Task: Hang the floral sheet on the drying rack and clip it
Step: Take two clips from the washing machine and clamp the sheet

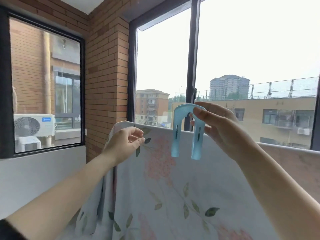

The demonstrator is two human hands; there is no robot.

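Right now the floral sheet (173,196) is hanging over the drying rack's rail (294,149), which is showing as a pale bar running out toward 3 o'clock. The white cloth with pink blooms and green leaves is falling toward 6 o'clock and filling the lower middle of the view. A plainer pinkish stretch of cloth (294,170) is hanging under the rail at 4 o'clock.

The right hand (223,129) is holding a blue clip (187,134) just right of centre. Its fingers (202,115) are pinching the right side of the U-shaped plastic, near its arch. The clip's two legs are pointing down and showing in front of the sheet's top edge; whether they are touching the cloth I cannot tell.

The left hand (124,144) is hovering at about 8 o'clock from the clip, in front of the sheet's bunched corner. Its fingers are loosely curled, a little apart from the thumb, and gripping nothing visible. Both bare forearms are reaching in from 7 and 5 o'clock.

Around them, a brick wall (107,75) is rising at 11 o'clock and turning a corner. A dark-framed window (46,84) is sitting at 9 o'clock, with a white air-conditioner unit (32,126) standing behind its glass and a plain grey wall (43,179) stretching below it. A tall window (194,66) is taking up 12 to 3 o'clock, with pale sky glaring through and apartment buildings (228,85) standing beyond.
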